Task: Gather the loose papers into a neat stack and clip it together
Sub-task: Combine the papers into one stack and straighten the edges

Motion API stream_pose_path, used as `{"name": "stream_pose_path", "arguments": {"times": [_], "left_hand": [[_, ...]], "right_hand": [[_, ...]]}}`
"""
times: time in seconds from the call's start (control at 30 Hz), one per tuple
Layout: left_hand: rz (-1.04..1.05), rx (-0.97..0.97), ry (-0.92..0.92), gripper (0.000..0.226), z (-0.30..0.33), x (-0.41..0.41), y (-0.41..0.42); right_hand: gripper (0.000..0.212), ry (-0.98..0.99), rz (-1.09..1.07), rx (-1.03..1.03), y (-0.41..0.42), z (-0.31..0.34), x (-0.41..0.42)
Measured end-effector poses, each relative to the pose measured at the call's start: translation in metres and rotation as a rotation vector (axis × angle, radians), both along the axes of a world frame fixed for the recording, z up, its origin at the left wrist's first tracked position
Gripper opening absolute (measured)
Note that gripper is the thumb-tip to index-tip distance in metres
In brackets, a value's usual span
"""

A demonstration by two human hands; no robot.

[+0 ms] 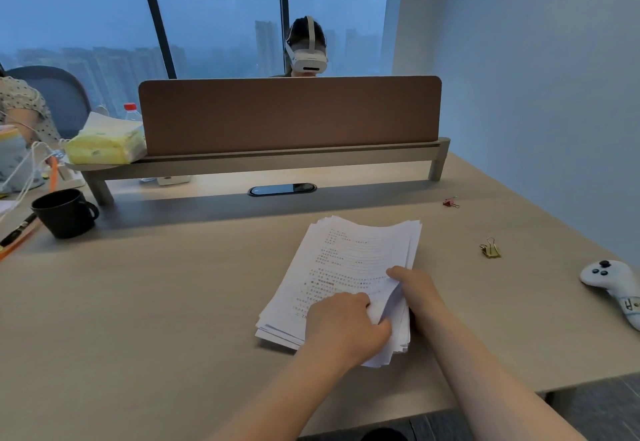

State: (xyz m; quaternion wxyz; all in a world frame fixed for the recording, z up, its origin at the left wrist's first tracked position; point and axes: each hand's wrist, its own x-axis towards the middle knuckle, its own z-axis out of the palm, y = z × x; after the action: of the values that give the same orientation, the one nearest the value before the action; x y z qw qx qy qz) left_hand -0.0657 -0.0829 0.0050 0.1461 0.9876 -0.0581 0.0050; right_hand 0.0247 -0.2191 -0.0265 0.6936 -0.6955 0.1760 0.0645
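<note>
A loose pile of printed white papers [349, 260] lies on the wooden desk [156, 302], its sheets fanned and uneven at the edges. My left hand [343, 326] lies on the near part of the pile, fingers curled into the lifted sheets near the right edge. My right hand [415, 288] grips that same right edge, thumb on top of the sheets. A gold binder clip [490, 248] sits on the desk to the right of the pile. Farther back right lies a red binder clip [451, 202].
A white controller [613, 284] lies at the desk's right edge. A black mug [64, 212] and pens stand at the left. A brown divider panel [291, 115] on a shelf crosses the back, with a yellow tissue pack [104, 144]. A person wearing a headset sits behind it.
</note>
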Motion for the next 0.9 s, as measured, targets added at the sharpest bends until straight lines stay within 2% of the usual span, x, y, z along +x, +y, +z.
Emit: {"name": "stream_pose_path", "arguments": {"times": [0.13, 0.2, 0.3, 0.37, 0.43, 0.5, 0.6, 0.67, 0.73, 0.77, 0.8, 0.87, 0.9], "left_hand": [[0.020, -0.018, 0.060, 0.071, 0.000, -0.002, 0.000], [0.038, -0.041, 0.097, 0.076, 0.001, -0.001, 0.002], [0.108, -0.116, 0.078, 0.062, -0.004, 0.007, 0.011], [0.157, -0.181, -0.011, 0.053, -0.012, 0.015, 0.027], [0.251, -0.271, -0.107, 0.056, -0.018, 0.023, 0.047], [0.384, -0.428, -0.142, 0.065, -0.017, 0.033, 0.069], [0.506, -0.763, -0.022, 0.089, -0.010, 0.046, 0.098], [0.513, -1.056, 0.081, 0.103, -0.004, 0.050, 0.114], [0.415, -1.317, 0.169, 0.109, 0.002, 0.047, 0.128], [0.362, -1.371, 0.179, 0.100, 0.005, 0.046, 0.133], [0.324, -1.399, 0.147, 0.082, 0.009, 0.045, 0.134], [0.308, -1.443, 0.022, 0.043, 0.019, 0.042, 0.133], [0.309, -1.462, -0.060, 0.030, 0.026, 0.041, 0.131]], "right_hand": [[0.025, 0.072, 0.050, -0.096, -0.004, -0.002, 0.004], [0.028, 0.096, 0.079, -0.108, -0.005, -0.001, 0.003], [0.032, 0.039, 0.101, -0.105, -0.005, -0.002, -0.001], [0.035, -0.018, 0.106, -0.076, -0.003, -0.001, -0.007], [0.036, -0.069, 0.097, -0.029, -0.003, 0.000, -0.013], [0.036, -0.112, 0.099, 0.021, -0.004, 0.002, -0.016], [0.029, -0.167, 0.111, 0.138, -0.004, 0.006, -0.020], [0.027, -0.215, 0.133, 0.201, 0.000, 0.011, -0.022], [0.026, -0.286, 0.174, 0.221, 0.006, 0.021, -0.025], [0.026, -0.325, 0.198, 0.212, 0.009, 0.026, -0.025], [0.026, -0.365, 0.217, 0.189, 0.012, 0.031, -0.026], [0.027, -0.447, 0.231, 0.137, 0.021, 0.044, -0.028], [0.027, -0.485, 0.228, 0.112, 0.026, 0.050, -0.028]]}}
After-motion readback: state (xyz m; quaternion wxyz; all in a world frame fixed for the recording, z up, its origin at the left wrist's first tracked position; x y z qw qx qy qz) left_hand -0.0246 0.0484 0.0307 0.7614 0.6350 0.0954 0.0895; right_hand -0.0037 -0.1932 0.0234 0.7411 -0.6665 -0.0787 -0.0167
